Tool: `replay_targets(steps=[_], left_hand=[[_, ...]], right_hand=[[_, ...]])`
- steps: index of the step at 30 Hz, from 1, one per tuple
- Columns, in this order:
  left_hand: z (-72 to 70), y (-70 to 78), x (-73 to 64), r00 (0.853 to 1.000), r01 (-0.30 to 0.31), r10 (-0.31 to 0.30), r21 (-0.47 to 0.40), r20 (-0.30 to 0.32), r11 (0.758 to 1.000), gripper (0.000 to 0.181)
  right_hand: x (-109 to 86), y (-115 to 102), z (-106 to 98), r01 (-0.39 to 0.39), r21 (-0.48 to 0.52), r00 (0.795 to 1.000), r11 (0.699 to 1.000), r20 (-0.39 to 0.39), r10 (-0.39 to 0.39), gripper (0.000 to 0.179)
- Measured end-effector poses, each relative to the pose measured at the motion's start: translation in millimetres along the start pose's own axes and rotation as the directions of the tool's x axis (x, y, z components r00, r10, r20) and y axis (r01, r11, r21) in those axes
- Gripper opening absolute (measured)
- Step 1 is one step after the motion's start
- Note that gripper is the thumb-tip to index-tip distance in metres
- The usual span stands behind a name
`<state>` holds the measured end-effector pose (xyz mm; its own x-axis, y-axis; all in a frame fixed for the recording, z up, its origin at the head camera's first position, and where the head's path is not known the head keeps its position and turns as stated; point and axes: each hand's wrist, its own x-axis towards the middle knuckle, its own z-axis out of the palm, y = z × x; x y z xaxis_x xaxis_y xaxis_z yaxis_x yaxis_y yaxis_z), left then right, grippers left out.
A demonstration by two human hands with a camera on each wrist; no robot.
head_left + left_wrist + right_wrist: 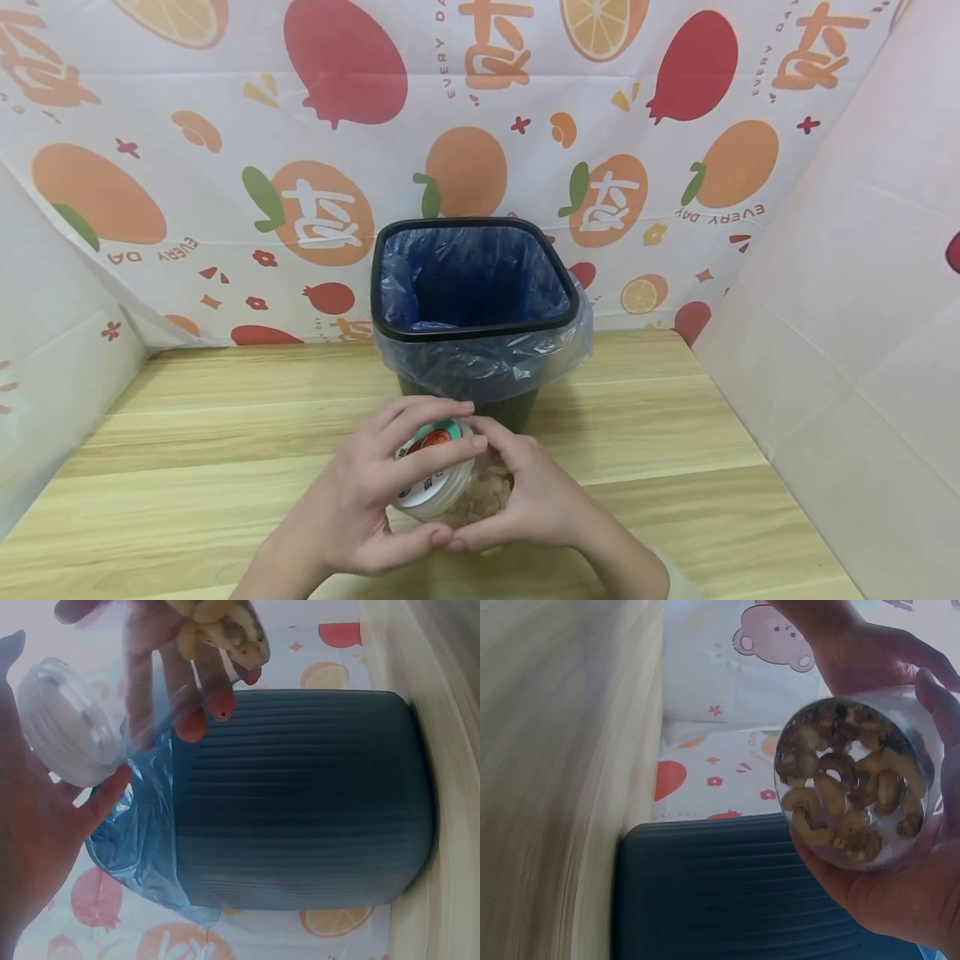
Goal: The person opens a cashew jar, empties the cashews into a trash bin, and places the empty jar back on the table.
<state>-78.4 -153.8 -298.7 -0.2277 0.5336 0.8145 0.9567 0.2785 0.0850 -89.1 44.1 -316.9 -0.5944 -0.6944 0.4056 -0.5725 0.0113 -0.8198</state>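
Observation:
A clear plastic jar (491, 492) with cashews in its bottom is held tilted above the table, in front of the bin. My right hand (543, 500) grips the jar's body, its fingers and thumb wrapped round the side. Around the lid (431, 487), which carries a white, green and red label, my left hand (367, 483) curls its fingers and thumb. In the left wrist view the see-through lid (71, 724) sits at the jar's upper end; whether it is loose cannot be told. Through the jar's base the cashews (855, 787) show in the right wrist view.
Just behind the hands stands a dark ribbed trash bin (510, 408), lined with a translucent blue bag (487, 358) folded over its rim. The light wooden table (225, 450) runs back to a fruit-print cloth (405, 92), with pale side walls left and right.

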Motion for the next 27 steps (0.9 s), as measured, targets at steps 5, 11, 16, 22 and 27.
replay_targets(steps=[5,11,16,22,27], left_hand=[[1.6,0.4,-1.9,1.0,-0.023,0.023,-0.034,0.012,0.999,0.046],[-0.3,1.0,-3.3,1.0,-0.006,0.007,-0.026,0.021,1.0,0.039],[-2.9,3.4,-1.0,0.999,0.036,-0.036,0.0,0.013,0.999,0.036],[-2.9,5.7,-0.9,0.993,0.12,-0.12,0.017,-0.011,0.993,0.035],[-2.4,6.4,-4.4,0.98,0.201,-0.201,0.067,-0.012,0.977,0.037]], right_hand=[[0.4,-2,-2,0.02,0.019,0.999,1.0,0.044,-0.02,0.081],[0.4,-5,0,-0.003,0.006,0.999,1.0,0.036,0.003,0.084],[0.4,-2,3,0.006,-0.064,1.0,0.998,0.0,-0.006,0.085],[-1.1,1,9,-0.028,-0.195,0.995,0.981,-0.1,0.008,0.088],[-3.2,17,13,-0.035,-0.297,0.99,0.954,-0.142,-0.008,0.092]])
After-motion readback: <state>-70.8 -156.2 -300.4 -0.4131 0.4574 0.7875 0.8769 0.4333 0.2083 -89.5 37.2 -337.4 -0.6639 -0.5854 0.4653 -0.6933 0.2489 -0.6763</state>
